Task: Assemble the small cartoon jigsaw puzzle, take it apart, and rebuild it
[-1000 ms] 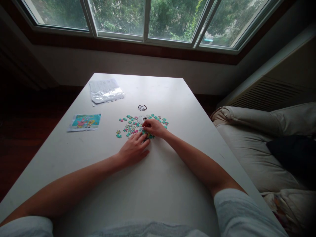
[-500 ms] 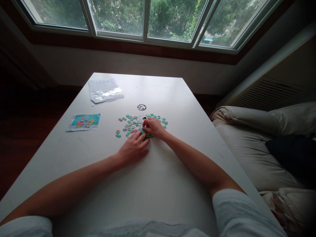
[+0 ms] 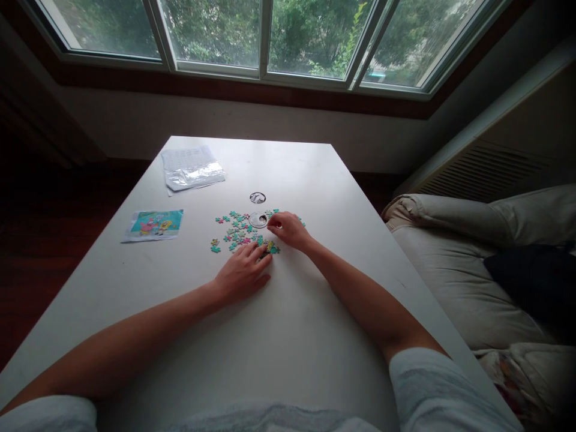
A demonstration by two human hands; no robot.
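Small jigsaw puzzle pieces [image 3: 238, 225], mostly turquoise with some pink and yellow, lie scattered in the middle of the white table [image 3: 288, 324]. My left hand [image 3: 244, 268] rests palm down at their near edge, fingers stretched out and touching some pieces. My right hand [image 3: 288, 230] is over the right part of the pieces, thumb and forefinger pinched together. Whatever is between those fingertips is too small to make out. Just left of them lies a round, pale disc [image 3: 255, 221] with a dark spot. A second round, dark-rimmed disc [image 3: 257, 197] lies beyond it.
A colourful cartoon picture sheet [image 3: 155, 225] lies on the left of the table. Behind it are papers with a clear plastic sleeve [image 3: 192, 169]. A beige sofa [image 3: 432, 258] stands along the right side, and a window [image 3: 265, 42] is beyond the table.
My right hand has moved slightly right, off the near pieces, uncovering yellow and turquoise ones and more of the pale disc. My left hand has stayed in place.
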